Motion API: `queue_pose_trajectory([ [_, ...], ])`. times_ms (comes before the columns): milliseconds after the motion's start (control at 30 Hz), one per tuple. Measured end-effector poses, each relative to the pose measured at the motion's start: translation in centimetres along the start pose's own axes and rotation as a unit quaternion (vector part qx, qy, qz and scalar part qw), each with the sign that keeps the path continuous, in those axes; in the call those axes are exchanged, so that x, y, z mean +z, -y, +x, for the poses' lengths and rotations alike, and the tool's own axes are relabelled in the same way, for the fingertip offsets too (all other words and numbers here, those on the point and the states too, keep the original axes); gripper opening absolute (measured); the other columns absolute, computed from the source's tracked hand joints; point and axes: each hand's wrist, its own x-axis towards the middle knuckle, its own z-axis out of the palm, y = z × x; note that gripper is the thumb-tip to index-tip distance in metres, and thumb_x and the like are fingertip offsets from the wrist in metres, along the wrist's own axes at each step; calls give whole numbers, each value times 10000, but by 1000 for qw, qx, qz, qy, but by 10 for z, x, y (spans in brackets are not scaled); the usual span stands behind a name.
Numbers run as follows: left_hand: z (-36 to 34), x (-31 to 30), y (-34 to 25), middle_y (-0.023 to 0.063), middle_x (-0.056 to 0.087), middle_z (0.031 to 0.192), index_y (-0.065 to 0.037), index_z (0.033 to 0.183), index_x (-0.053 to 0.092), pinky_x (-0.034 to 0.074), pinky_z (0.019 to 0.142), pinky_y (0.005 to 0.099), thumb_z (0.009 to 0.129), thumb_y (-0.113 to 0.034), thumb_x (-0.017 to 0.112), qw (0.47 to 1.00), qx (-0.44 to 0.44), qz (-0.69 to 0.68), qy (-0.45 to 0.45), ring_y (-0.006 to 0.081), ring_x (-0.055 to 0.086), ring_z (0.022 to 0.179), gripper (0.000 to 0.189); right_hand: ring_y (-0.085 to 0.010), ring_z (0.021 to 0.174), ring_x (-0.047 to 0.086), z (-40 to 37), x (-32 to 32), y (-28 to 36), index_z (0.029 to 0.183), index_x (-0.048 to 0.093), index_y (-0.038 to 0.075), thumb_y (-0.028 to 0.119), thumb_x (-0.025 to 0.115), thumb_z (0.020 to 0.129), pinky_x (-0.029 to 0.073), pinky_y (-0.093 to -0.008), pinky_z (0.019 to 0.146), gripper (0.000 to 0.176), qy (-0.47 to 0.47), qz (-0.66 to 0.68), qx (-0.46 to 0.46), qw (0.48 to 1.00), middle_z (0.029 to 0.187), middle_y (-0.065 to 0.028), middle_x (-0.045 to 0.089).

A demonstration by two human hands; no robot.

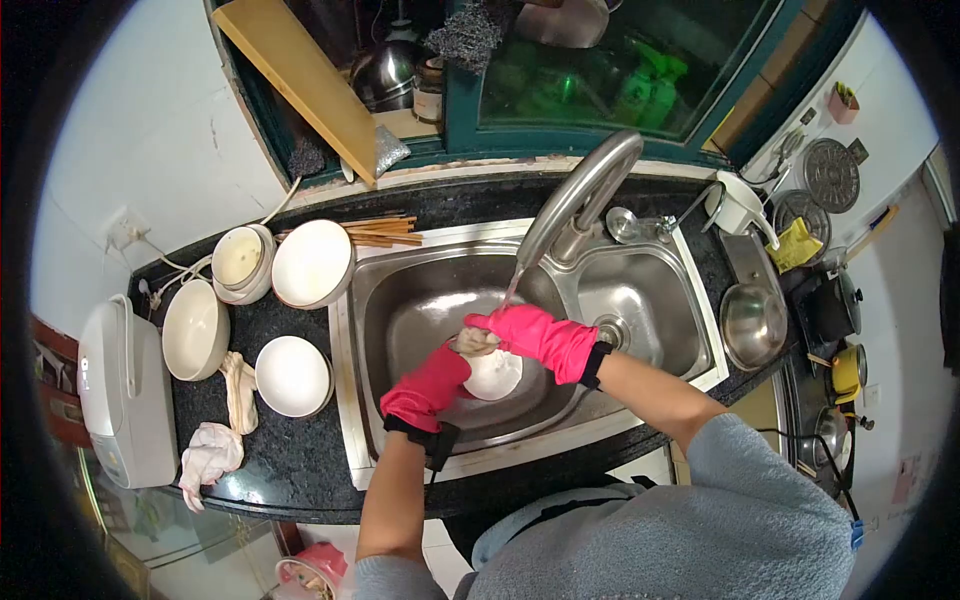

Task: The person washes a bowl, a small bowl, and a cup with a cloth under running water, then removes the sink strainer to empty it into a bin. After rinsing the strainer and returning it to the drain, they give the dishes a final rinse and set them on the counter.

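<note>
Over the large basin of the steel sink (400, 300), both my hands wear pink rubber gloves. My left hand (430, 388) is closed on a small white bowl (496, 378), gripping its left side. My right hand (545, 340) reaches in from the right, with its fingers closed on a crumpled beige dishcloth (475, 342) at the bowl's far rim. Some of the fingertips are hidden by the cloth and the bowl. A thin stream of water (513, 288) falls from the curved faucet (585, 195) onto or beside my right glove.
Left of the sink stand several bowls (292, 378), chopsticks (385, 232), two crumpled cloths (212, 458) and a white rice cooker (125, 390). A smaller basin (645, 300) lies to the right, with a metal bowl (752, 325) and a white pot (740, 208) beyond it.
</note>
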Motion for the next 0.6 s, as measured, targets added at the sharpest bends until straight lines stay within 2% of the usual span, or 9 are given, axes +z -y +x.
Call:
queue_pose_trajectory([
  [33, -11, 0, -16, 170, 620, 1050, 24, 1259, 498, 541, 804, 396, 799, -131, 579, 991, -75, -111, 10, 318, 629, 916, 493, -171, 894, 635, -3, -3, -10, 1458, 420, 203, 87, 551, 893, 495, -316, 667, 591, -27, -310, -171, 935, 1103, -94, 630],
  [67, -4, -8, 6, 170, 620, 1050, 24, 1259, 498, 541, 804, 396, 799, -131, 579, 991, -75, -111, 9, 318, 629, 916, 493, -171, 894, 635, -14, -4, -7, 1458, 420, 203, 87, 551, 893, 495, -316, 667, 591, -27, -310, -172, 935, 1103, -94, 630],
  [167, 6, -29, 58, 172, 623, 1084, 11, 1158, 573, 540, 793, 387, 827, -198, 598, 995, -52, -77, -20, 288, 632, 930, 392, -177, 899, 621, -29, 6, -4, 1346, 499, 91, 84, 626, 887, 528, -296, 743, 477, -85, 38, -314, 945, 1168, -58, 629],
  [200, -9, -23, 39, 166, 627, 1085, -4, 1122, 597, 539, 794, 387, 820, -201, 636, 991, -45, -111, -56, 284, 633, 923, 363, -177, 899, 621, -34, 5, -3, 1346, 499, 91, 84, 626, 887, 528, -296, 743, 477, -84, 38, -314, 945, 1168, -58, 629],
  [267, -17, -24, 39, 159, 632, 1085, -18, 1087, 622, 537, 795, 386, 812, -203, 674, 984, -38, -144, -93, 279, 633, 916, 335, -146, 946, 614, -54, -3, -1, 1324, 521, 107, 128, 604, 936, 542, -287, 737, 397, -159, 235, -1, 959, 1174, -37, 622],
  [467, 1, -14, 37, 121, 645, 1141, -40, 1049, 649, 531, 825, 362, 738, -116, 795, 935, 116, 331, -57, 251, 650, 985, 352, -148, 1011, 597, -61, 5, 1, 1362, 495, 86, 301, 604, 962, 537, -319, 791, 466, -92, 320, -96, 938, 1175, -68, 619],
  [533, 26, 12, 49, 121, 635, 1178, -58, 1147, 617, 554, 810, 372, 774, -80, 758, 980, 106, -158, -62, 233, 647, 1009, 400, -156, 1060, 587, -66, 5, 21, 1386, 468, 68, 320, 623, 946, 513, -331, 875, 530, -1, 309, -40, 950, 1218, -78, 608],
  [567, 36, 22, 49, 127, 622, 1198, -85, 1302, 530, 555, 848, 368, 801, -28, 697, 940, 68, -330, -49, 255, 637, 1012, 531, -145, 1048, 592, -70, 16, 24, 1359, 501, 47, 312, 628, 937, 502, -315, 860, 514, -144, 83, -233, 958, 1195, -85, 629],
  [600, 37, 32, 50, 127, 622, 1198, -85, 1302, 530, 555, 848, 368, 801, -28, 697, 941, 68, -329, -47, 255, 637, 1012, 531, -145, 1048, 592, -58, 13, 8, 1359, 501, 47, 312, 628, 937, 502, -315, 860, 514, -146, 84, -233, 958, 1195, -85, 629],
])
